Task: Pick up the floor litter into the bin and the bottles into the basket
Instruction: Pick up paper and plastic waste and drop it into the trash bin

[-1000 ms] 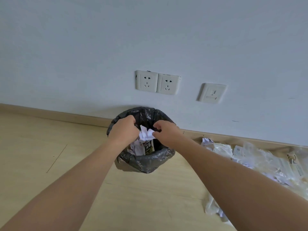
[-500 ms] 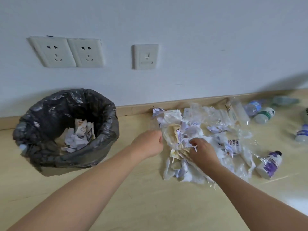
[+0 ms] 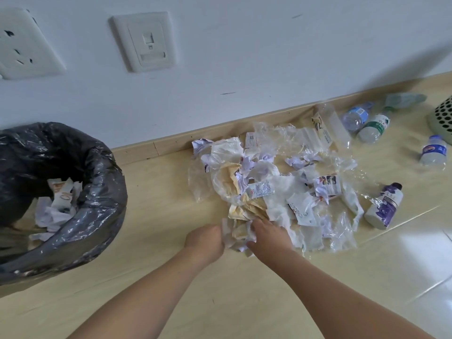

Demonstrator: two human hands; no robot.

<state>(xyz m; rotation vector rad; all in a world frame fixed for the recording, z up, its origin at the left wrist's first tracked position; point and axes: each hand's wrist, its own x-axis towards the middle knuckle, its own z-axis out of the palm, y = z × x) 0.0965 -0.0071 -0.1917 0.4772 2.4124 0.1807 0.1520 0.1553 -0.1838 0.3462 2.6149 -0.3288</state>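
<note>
Both hands at the near edge of the litter [image 3: 264,182] heap on the floor [image 3: 171,302]. Left hand [image 3: 205,241] and right hand [image 3: 270,237] each grip crumpled paper between them, fingers curled into the wad. Heap of paper, wrappers and clear film spreads back to the skirting. Bin [image 3: 97,216], black-lined, stands to the left, well apart, paper scraps already inside. Four bottles lie right of the heap: purple one [image 3: 384,209] just beside it, three near the basket [image 3: 441,118] at the right edge.
</note>
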